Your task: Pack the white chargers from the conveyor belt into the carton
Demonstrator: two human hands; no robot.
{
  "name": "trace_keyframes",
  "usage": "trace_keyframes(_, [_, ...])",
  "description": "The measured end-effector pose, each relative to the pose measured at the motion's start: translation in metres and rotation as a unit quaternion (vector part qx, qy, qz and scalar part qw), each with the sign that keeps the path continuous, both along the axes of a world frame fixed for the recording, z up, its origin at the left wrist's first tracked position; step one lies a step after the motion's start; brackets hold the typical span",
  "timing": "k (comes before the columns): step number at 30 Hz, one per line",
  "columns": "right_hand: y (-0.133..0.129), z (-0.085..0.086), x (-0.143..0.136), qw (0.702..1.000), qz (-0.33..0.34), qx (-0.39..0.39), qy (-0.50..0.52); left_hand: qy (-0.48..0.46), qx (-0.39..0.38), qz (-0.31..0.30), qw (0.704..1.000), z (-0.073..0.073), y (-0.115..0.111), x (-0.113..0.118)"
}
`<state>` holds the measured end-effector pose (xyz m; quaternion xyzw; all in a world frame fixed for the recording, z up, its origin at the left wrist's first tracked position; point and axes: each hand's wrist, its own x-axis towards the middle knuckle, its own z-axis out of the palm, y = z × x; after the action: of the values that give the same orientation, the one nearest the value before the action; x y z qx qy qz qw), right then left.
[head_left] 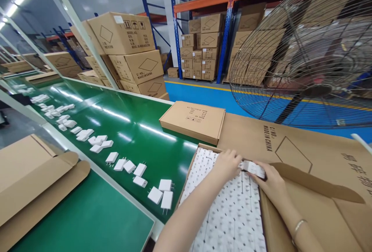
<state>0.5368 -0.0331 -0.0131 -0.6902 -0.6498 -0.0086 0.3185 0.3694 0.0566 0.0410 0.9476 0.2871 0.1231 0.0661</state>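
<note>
**Gripping at the far right corner of the open carton**

Holding a white adapter (255,170) closed in the right hand (272,184), at the far right corner of the open carton (271,221); cannot tell if one piece or two end to end. Curling the left hand (228,165) downward just left of that corner, over the packing; cannot tell if closed on anything, with fingertips mostly hidden.

Can see tight rows of packed adapters (229,213) filling the open carton, too blurred to count, partly covered by the left forearm (192,209) and cut off at the bottom. Can make out a cardboard flap (316,198) to the right of the open carton, partly behind the right forearm.

Cannot see inside the shut flat carton (192,118) just beyond the open carton. Left of the open carton, can follow loose adapters (119,164) along the green table (136,139), fading to a blur; farther left, can see only part of a cardboard box (26,174). Well beyond the open carton, can make out stacked cartons (135,66), contents hidden, and a wire fan (305,70), cut off rightward.
</note>
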Motion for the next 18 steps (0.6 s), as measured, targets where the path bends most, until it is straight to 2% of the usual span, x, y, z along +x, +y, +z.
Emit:
trace_keyframes(3, [0.000, -0.002, -0.001, 1.000, -0.010, -0.014, -0.019, -0.031, -0.018, 0.045, 0.998, 0.016, -0.001, -0.026])
trace_keyframes(6, [-0.001, -0.004, 0.001, 0.998, -0.052, -0.019, -0.019, -0.021, -0.042, 0.138, 0.989, 0.028, -0.013, -0.082])
trace_keyframes(8, [0.000, -0.002, 0.000, 0.999, -0.052, -0.003, 0.005, 0.031, -0.070, 0.219, 0.973, 0.029, -0.031, -0.128])
trace_keyframes(10, [-0.001, 0.004, -0.005, 0.997, -0.058, 0.019, 0.041, 0.098, -0.109, 0.297, 0.944, 0.027, -0.056, -0.171])
trace_keyframes(12, [-0.006, 0.015, -0.018, 0.992, -0.072, 0.024, 0.105, 0.148, -0.187, 0.340, 0.910, 0.022, -0.085, -0.204])
trace_keyframes(15, [-0.038, 0.035, -0.044, 0.964, -0.040, -0.052, 0.257, 0.152, -0.258, 0.339, 0.892, 0.015, -0.123, -0.227])
trace_keyframes(18, [-0.104, 0.048, -0.067, 0.895, 0.057, -0.237, 0.375, 0.139, -0.250, 0.323, 0.902, 0.010, -0.145, -0.228])
